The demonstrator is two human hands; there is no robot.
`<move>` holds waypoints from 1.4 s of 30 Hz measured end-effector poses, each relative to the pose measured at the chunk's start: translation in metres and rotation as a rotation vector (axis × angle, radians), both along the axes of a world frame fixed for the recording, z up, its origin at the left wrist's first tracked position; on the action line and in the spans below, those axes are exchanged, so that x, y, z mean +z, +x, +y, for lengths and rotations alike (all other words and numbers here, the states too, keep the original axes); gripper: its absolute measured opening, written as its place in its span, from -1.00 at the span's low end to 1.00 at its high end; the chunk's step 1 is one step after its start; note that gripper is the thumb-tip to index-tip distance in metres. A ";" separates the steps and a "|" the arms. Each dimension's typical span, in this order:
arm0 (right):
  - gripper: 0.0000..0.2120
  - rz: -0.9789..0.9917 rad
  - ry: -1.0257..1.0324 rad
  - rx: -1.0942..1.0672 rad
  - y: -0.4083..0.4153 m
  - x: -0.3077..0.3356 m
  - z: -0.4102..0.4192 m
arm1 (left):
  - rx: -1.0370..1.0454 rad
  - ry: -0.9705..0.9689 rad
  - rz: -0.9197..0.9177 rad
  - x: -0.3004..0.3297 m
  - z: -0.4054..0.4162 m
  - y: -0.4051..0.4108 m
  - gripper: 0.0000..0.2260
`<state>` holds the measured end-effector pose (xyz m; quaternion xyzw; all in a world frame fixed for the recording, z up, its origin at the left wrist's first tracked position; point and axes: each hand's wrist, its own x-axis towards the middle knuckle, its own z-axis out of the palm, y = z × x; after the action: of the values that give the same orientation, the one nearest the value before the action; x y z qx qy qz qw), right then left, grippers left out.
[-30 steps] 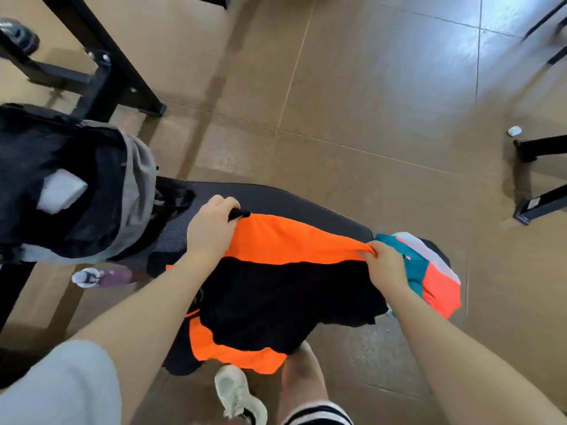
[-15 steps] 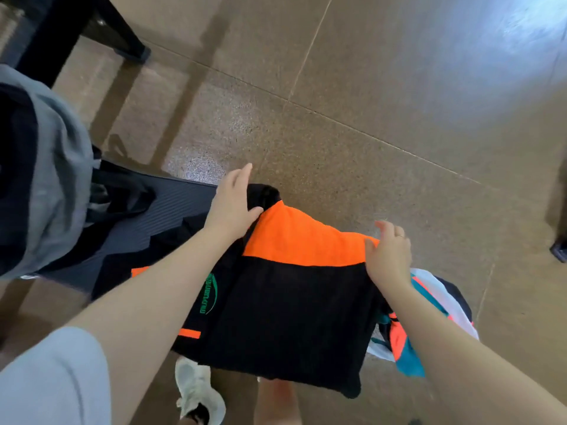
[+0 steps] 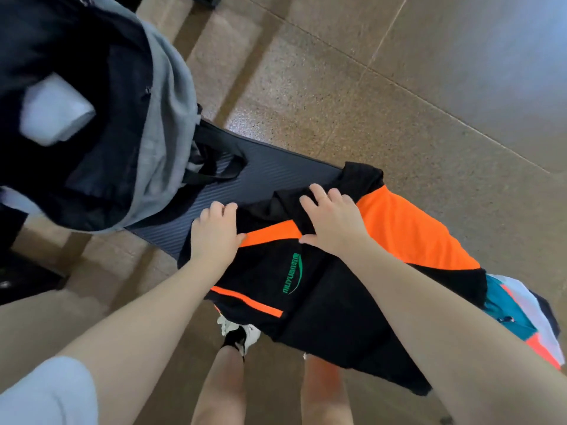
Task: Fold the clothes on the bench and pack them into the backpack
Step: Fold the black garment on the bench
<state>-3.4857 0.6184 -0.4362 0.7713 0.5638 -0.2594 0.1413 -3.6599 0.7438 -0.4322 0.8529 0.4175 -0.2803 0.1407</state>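
Observation:
A black and orange shirt [image 3: 306, 289] with a green logo lies across the black ribbed bench [image 3: 270, 179], its lower part hanging off the near edge. My left hand [image 3: 214, 233] is at the shirt's left edge, fingers curled down over the fabric and thumb on an orange stripe. My right hand [image 3: 333, 223] lies flat with spread fingers on a folded black flap of the shirt. The grey and black backpack [image 3: 159, 118] stands open at the bench's left end, a white item [image 3: 52, 108] inside.
A teal, white and orange garment [image 3: 521, 314] lies at the bench's right end, partly under the shirt. The backpack's black straps [image 3: 214, 167] trail onto the bench. My legs and a white shoe [image 3: 242, 332] are below, on a brown tiled floor [image 3: 399, 87].
Both hands left the shirt's far corners and shifted to its left part. My right hand crossed over from the right corner and now lies flat on a folded black flap.

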 end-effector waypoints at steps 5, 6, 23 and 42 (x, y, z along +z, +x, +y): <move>-0.68 -0.121 0.118 0.040 -0.012 -0.010 0.002 | -0.014 -0.030 -0.032 -0.006 0.004 -0.011 -0.74; -0.78 -0.087 0.163 0.029 -0.009 -0.007 0.006 | -0.002 -0.031 -0.080 -0.004 0.009 -0.013 -0.75; -0.53 0.188 0.256 -0.656 0.059 -0.002 0.052 | -0.220 0.154 -0.620 -0.021 0.012 0.001 -0.66; -0.83 0.519 0.259 -1.218 0.116 -0.063 0.023 | -0.286 0.097 -0.329 -0.066 0.014 0.106 -0.38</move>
<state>-3.3701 0.6415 -0.4995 0.8750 0.0707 -0.3999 -0.2635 -3.5540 0.7579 -0.4984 0.9434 0.2767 -0.1339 0.1246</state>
